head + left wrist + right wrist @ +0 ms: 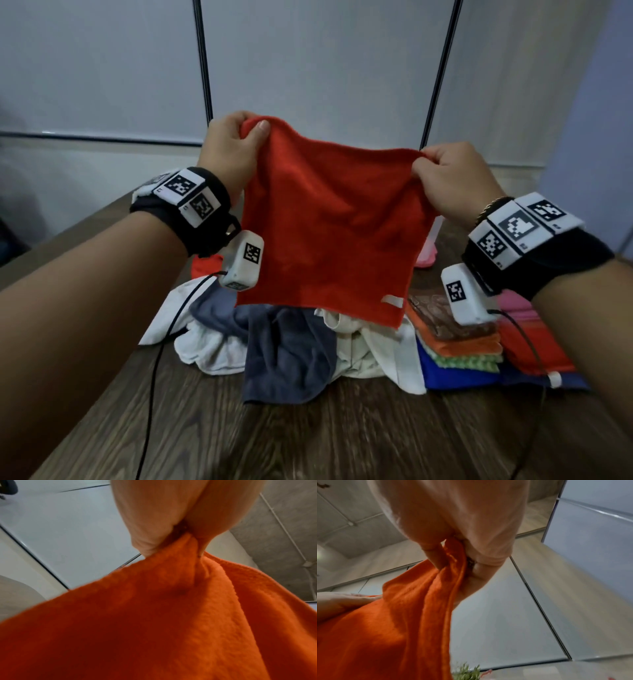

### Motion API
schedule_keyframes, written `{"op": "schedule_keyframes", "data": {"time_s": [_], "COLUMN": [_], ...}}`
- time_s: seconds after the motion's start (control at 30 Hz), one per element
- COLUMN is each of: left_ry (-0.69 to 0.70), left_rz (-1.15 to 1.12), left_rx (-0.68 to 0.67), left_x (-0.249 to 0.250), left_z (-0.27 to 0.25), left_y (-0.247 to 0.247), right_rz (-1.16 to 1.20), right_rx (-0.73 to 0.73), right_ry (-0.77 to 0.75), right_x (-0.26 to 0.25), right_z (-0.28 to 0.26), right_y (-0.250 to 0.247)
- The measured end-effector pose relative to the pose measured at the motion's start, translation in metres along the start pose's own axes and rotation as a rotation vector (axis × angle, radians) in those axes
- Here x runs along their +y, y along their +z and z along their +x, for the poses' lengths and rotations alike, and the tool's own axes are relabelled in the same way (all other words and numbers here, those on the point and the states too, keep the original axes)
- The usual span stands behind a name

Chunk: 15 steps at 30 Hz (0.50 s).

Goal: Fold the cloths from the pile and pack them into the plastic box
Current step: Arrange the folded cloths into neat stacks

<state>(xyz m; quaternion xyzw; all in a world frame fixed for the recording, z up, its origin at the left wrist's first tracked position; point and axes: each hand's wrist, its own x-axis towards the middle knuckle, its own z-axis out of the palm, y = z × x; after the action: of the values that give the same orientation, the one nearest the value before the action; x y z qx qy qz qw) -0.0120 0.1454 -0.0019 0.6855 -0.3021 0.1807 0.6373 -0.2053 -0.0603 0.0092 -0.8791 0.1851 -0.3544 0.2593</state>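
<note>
A red-orange cloth (329, 226) hangs spread in the air above the table, with a small white tag near its lower right corner. My left hand (236, 144) pinches its upper left corner and my right hand (445, 174) pinches its upper right corner. The wrist views show the same cloth (154, 622) (376, 635) gathered between thumb and fingers of each hand. Below it lies the pile of loose cloths (274, 342), white, grey-blue and cream. To the right sit stacks of folded cloths (462, 349); the plastic box's walls are not plainly visible.
The dark wooden table (308, 438) extends toward me. Black cables (154, 377) run from the wrist cameras over it. A pink item (426, 255) lies behind the held cloth. A pale wall with two dark vertical poles (202, 61) stands behind the table.
</note>
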Motion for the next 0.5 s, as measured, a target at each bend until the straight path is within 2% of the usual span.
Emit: {"op": "schedule_keyframes", "data": {"time_s": [0.13,0.23,0.33,0.4,0.5], "left_ry": [0.003,0.021,0.019,0.023,-0.032], "left_rz": [0.051,0.114,0.231,0.285,0.353], "left_rx": [-0.098,-0.056,-0.010,-0.051,-0.187], "left_x": [0.003,0.006,-0.005,-0.023,-0.060], "left_z": [-0.021,-0.020,-0.016,-0.015,-0.025], "left_y": [-0.008,-0.014,-0.014,-0.009,-0.002], "right_rz": [0.010,0.027,-0.073,-0.202,-0.347], "right_rx": [-0.064,-0.003,0.004,-0.088,-0.268], "right_ry": [-0.045,-0.042,-0.009,0.020,0.052], "right_x": [-0.002,-0.001,0.006,0.018,0.047], "right_z": [-0.022,-0.018,-0.005,0.003,0.009], "right_y": [0.004,-0.005,-0.009,-0.003,0.012]}}
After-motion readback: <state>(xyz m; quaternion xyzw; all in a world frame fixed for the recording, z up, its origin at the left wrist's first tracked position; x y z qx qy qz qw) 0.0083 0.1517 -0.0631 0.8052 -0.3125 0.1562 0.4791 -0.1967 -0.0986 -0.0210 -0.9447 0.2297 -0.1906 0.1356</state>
